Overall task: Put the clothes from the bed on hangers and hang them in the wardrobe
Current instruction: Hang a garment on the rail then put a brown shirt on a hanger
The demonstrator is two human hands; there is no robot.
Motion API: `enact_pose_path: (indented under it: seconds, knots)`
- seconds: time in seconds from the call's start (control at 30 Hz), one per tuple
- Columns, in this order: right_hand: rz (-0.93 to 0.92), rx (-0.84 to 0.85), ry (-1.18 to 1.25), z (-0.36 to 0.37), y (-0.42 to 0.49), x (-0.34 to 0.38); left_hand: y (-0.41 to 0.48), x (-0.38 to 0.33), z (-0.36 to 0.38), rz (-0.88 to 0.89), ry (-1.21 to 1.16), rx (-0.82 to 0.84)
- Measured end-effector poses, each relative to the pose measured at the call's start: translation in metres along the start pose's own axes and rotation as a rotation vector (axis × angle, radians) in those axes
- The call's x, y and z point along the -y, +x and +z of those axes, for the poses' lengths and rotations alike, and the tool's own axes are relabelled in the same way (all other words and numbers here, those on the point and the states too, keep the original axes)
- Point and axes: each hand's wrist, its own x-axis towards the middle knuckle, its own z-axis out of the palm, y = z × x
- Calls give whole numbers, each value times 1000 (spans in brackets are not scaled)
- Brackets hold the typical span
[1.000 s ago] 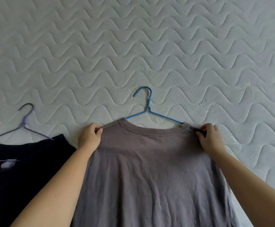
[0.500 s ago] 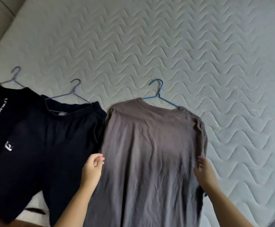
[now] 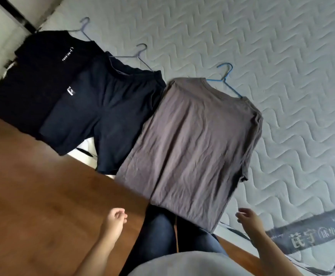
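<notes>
A grey T-shirt (image 3: 194,148) lies flat on the quilted mattress (image 3: 262,46) with a blue hanger (image 3: 225,76) in its neck. To its left lie dark navy shorts (image 3: 106,100) on a purple hanger (image 3: 140,54), overlapping a black T-shirt (image 3: 41,76) on another purple hanger (image 3: 83,28). My left hand (image 3: 115,219) hovers over the floor below the grey shirt's hem, fingers loosely curled, holding nothing. My right hand (image 3: 249,218) hangs by the hem's right corner, fingers relaxed, apart from the cloth.
Brown wooden floor (image 3: 33,186) runs along the bed's near edge. My legs in dark trousers (image 3: 162,236) stand against the bed. A printed label (image 3: 310,239) marks the mattress side at lower right. A dark frame edge (image 3: 17,12) shows at top left.
Both hands let go of the grey shirt's shoulders, slid down its sides and came off below the hem. The view pulled back and tilted, showing the floor and all three garments.
</notes>
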Motion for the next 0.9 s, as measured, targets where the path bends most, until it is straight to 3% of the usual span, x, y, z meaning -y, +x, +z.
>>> enact_pose_path:
  seconds: [0.2, 0.43, 0.67, 0.9]
  knots:
    - [-6, 70, -103, -9, -21, 8, -26, 55, -34, -36, -40, -42]
    - [-233, 71, -105, 30, -69, 81, -17, 67, -76, 14, -252, -63]
    - [-304, 93, -158, 162, -149, 95, 4, 145, -187, -64, -465, -118]
    - [-617, 278, -706, 308, -238, 131, 0, 296, -315, -320, -647, -337]
